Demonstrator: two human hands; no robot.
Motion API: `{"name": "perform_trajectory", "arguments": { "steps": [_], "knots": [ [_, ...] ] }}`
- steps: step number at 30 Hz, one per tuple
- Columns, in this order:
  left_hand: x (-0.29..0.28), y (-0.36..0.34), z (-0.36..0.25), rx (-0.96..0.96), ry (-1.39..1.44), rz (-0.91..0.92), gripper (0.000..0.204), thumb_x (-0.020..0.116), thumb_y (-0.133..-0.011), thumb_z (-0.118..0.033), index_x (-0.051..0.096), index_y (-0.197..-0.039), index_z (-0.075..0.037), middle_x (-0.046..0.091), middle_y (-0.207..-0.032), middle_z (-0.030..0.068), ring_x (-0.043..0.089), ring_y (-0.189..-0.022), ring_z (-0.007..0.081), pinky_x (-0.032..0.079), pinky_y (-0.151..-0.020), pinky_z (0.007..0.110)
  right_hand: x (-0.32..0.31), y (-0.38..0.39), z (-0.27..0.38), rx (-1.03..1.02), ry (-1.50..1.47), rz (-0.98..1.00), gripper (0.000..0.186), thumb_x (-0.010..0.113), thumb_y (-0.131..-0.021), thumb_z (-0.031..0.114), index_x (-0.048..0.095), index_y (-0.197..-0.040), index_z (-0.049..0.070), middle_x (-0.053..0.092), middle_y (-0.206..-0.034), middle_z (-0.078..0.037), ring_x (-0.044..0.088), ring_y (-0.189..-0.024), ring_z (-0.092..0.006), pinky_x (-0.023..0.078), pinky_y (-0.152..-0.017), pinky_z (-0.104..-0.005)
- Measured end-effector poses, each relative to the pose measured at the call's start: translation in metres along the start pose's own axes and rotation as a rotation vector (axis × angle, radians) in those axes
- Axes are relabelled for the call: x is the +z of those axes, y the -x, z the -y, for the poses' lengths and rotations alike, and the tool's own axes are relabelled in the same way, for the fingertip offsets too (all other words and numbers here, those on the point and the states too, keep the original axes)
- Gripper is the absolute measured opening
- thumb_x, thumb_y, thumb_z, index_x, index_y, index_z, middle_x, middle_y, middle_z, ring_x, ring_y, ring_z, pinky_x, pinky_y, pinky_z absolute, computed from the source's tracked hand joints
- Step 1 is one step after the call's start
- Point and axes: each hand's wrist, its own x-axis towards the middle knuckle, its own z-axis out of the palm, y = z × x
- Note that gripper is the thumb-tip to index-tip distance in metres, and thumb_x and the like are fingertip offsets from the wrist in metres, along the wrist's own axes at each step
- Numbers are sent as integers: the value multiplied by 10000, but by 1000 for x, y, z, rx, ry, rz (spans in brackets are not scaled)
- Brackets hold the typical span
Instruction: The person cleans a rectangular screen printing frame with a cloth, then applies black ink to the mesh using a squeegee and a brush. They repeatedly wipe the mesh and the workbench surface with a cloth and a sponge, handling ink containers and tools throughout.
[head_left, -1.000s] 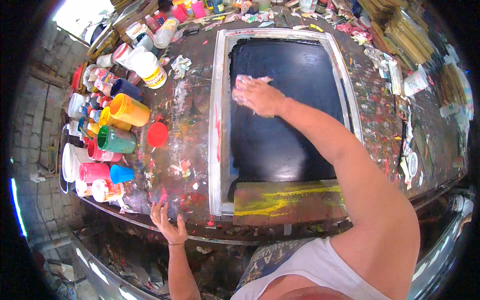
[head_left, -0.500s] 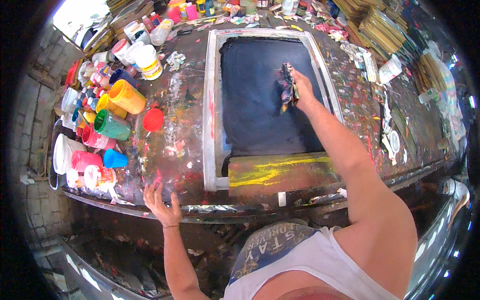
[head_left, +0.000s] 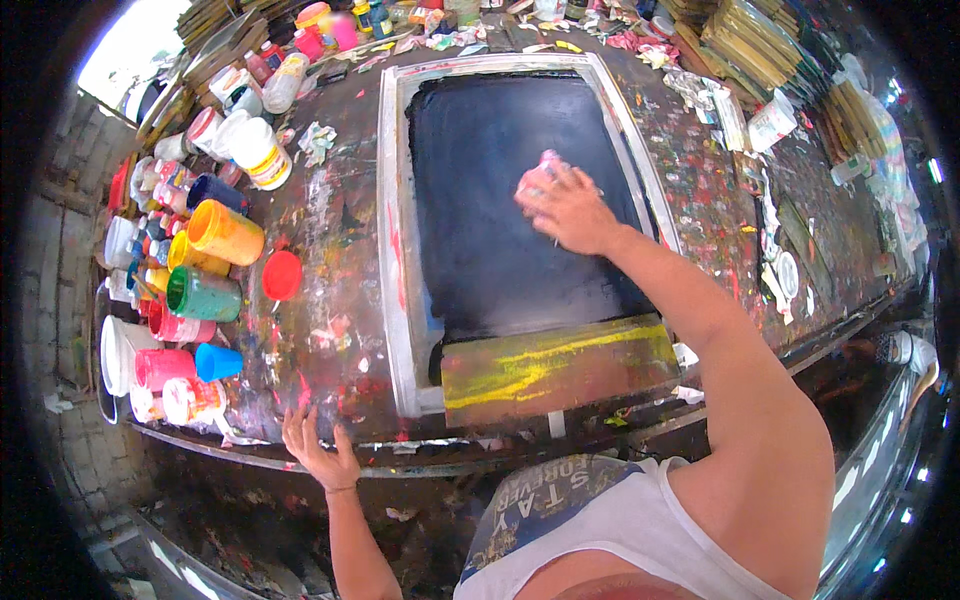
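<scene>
A printing screen in a pale frame lies on the paint-spattered table, coated in glossy black. My right hand holds a pink, crumpled rag against the middle-right of the black surface, fingers bent over it. My left hand is at the table's front edge, left of the frame, fingers spread with nothing in them. A yellow-streaked board lies across the lower end of the screen.
Colored tubs, bottles and a red round lid or cup crowd the table's left. Stacked wooden frames fill the back right. Scraps, paper strips and a white container lie along the right of the table.
My right hand went from the screen's left upper part toward the right, turning on edge, and now lies flatter and slightly lower with the rag. My left hand stays spread at the edge.
</scene>
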Motion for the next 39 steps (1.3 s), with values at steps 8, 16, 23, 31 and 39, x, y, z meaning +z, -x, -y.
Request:
{"name": "perform_trajectory", "arguments": {
  "steps": [8,16,23,31,39],
  "knots": [
    [1,0,2,-6,-16,63,528,673,-1036,-393,688,-1383,4,640,-1487,222,488,-1490,502,328,-1236,687,54,-80,-133,461,117,-50,638,528,-1118,558,530,-1665,229,419,-1734,-271,353,-1610,-535,317,-1297,-666],
    [0,-5,-1,-17,3,95,547,640,-1074,-440,663,-1387,8,657,-1433,264,494,-1469,530,349,-1206,704,76,-175,-162,539,77,-64,582,511,-1137,437,552,-1562,42,522,-1644,-265,405,-1582,-498,336,-1310,-603],
    [-1,-7,-4,-14,-17,136,568,620,-1080,-466,663,-1401,0,639,-1460,255,489,-1469,530,335,-1214,715,88,-255,-98,248,110,-32,576,478,-1150,381,561,-1548,-27,537,-1637,-282,413,-1596,-470,249,-1366,-554],
    [-2,-7,-4,-41,-48,175,559,625,-1073,-472,696,-1358,4,643,-1462,248,481,-1479,526,324,-1225,705,65,-167,-43,-176,-162,-100,543,653,-1088,355,617,-1559,87,531,-1658,-245,388,-1618,-475,313,-1334,-570],
    [-2,-8,-5,-18,-46,203,583,582,-1102,-481,684,-1399,11,643,-1483,244,485,-1480,509,314,-1234,686,44,-67,-84,572,66,-75,745,607,-1077,535,499,-1654,77,461,-1680,-307,332,-1603,-578,278,-1317,-652]
  ]
}}
